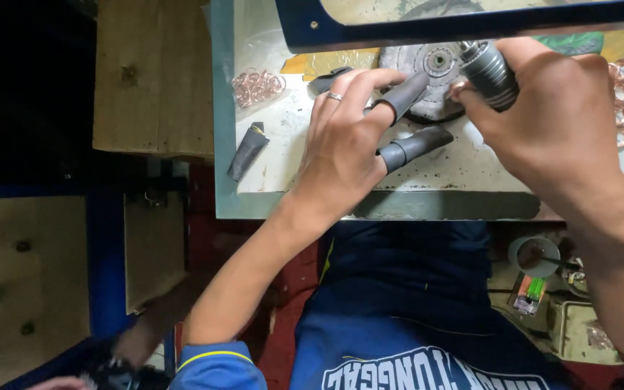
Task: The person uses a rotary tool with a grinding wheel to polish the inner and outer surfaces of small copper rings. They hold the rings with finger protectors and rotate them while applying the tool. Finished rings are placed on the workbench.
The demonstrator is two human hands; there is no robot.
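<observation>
Between right hand fingertips sits a ribbed metal cylinder, left hand beside.

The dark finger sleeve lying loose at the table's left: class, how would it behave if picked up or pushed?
The dark finger sleeve lies flattened and creased, so probably floppy and light. Being flat, it would likely slide, not roll. It looks rubbery, so probably not fragile.

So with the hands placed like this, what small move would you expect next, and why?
Probably bringing the ribbed grey metal cylinder down onto the round grey disc: the right hand holds it just above, and the left hand, fingers in dark rubber sleeves, steadies the disc's edge.
</observation>
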